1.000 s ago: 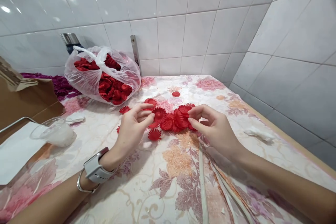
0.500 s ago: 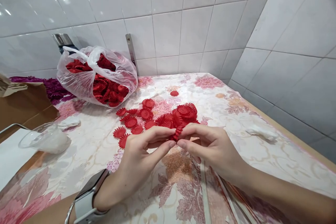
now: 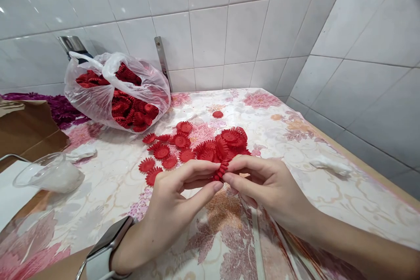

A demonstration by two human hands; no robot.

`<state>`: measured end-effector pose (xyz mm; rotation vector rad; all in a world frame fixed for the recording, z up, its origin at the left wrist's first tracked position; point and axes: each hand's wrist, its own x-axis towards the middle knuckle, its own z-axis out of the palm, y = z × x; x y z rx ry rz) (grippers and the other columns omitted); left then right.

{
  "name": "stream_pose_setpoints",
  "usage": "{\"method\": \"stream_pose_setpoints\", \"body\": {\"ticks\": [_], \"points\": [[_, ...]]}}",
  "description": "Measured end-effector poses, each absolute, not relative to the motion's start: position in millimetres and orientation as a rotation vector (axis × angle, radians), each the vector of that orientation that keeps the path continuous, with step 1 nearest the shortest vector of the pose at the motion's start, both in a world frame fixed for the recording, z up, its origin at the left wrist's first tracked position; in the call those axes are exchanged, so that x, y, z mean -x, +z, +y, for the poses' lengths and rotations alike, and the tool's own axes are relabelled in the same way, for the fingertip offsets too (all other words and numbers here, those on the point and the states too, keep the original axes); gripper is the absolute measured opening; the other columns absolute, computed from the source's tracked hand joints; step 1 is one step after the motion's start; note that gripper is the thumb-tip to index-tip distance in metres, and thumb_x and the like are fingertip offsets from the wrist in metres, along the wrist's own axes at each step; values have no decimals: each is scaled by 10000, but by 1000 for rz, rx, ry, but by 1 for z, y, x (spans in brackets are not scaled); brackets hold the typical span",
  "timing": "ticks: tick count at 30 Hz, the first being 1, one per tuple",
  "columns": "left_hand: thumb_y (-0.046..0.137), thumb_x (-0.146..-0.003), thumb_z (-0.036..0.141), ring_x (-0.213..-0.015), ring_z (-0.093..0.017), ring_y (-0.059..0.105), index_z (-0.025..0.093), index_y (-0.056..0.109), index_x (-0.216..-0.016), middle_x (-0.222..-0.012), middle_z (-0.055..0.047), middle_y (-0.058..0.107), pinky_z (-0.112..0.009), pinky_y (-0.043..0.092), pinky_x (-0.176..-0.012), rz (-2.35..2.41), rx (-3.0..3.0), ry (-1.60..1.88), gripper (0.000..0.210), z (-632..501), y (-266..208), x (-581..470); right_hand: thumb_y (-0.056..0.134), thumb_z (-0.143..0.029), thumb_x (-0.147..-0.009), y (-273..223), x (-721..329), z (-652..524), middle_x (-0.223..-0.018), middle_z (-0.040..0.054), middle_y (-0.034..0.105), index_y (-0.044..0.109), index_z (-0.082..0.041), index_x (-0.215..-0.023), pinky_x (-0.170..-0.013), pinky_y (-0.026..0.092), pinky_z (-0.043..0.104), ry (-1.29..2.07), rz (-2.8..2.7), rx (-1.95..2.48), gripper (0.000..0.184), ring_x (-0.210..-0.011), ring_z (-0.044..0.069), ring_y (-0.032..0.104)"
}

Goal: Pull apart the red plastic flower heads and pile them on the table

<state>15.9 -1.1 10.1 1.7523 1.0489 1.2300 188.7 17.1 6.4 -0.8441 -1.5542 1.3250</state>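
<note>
Between my two hands is a small red fringed flower piece [image 3: 222,169], its notched petals turned edge-on toward me. My left hand [image 3: 182,199] pinches it from the left with thumb and fingers. From the other side my right hand [image 3: 267,186] grips it, thumb below and forefinger above. Just behind the fingers lies a heap of red fringed flowers [image 3: 229,140], partly hidden by my hands. Several single red flowers [image 3: 162,152] are spread to the left of that heap.
A knotted clear plastic bag [image 3: 131,96] full of red flowers stands back left, before a metal-topped flask [image 3: 74,44]. A tipped plastic cup [image 3: 52,173], cardboard box [image 3: 31,127] and purple pieces [image 3: 62,109] lie left. A crumpled white scrap [image 3: 330,166] is right.
The fingers have shifted slightly around the red flower, and more of its fringed edge shows. My left thumb sits a little lower. The whole view has moved slightly.
</note>
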Motion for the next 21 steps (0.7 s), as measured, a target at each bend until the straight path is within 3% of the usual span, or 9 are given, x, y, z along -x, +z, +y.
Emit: {"method": "stream_pose_setpoints", "body": {"ticks": [3, 6, 12, 21], "points": [[703, -717, 118, -772, -92, 703, 236, 666, -894, -869, 56, 734, -134, 565, -754, 1062, -1683, 1209, 216, -3, 10, -19, 579, -173, -797, 5, -189, 16, -638, -32, 541, 594, -182, -712, -475, 362, 188, 1320, -1588, 861, 87, -553, 73, 466], [676, -706, 97, -748, -92, 694, 219, 661, -863, -845, 45, 730, -138, 563, -717, 1124, -1609, 1197, 200, -2, 12, -20, 569, -130, -767, 5, -189, 14, -613, -41, 509, 564, -174, -686, -472, 332, 190, 1335, -1629, 894, 92, -538, 68, 423], [603, -620, 45, -468, -60, 548, 168, 596, -888, -561, 79, 636, -123, 463, -442, 1323, -1308, 1181, 294, 19, 16, -14, 561, -81, -683, 9, -191, 17, -569, -59, 458, 522, -168, -642, -444, 276, 194, 1423, -1623, 904, 103, -490, 53, 355], [633, -595, 86, -473, -74, 541, 126, 617, -887, -558, 50, 643, -161, 414, -462, 1534, -1401, 1395, 296, 44, 28, 6, 565, -170, -697, 16, -195, 19, -581, -41, 494, 528, -174, -636, -450, 315, 198, 1318, -1578, 908, 71, -503, 70, 420]]}}
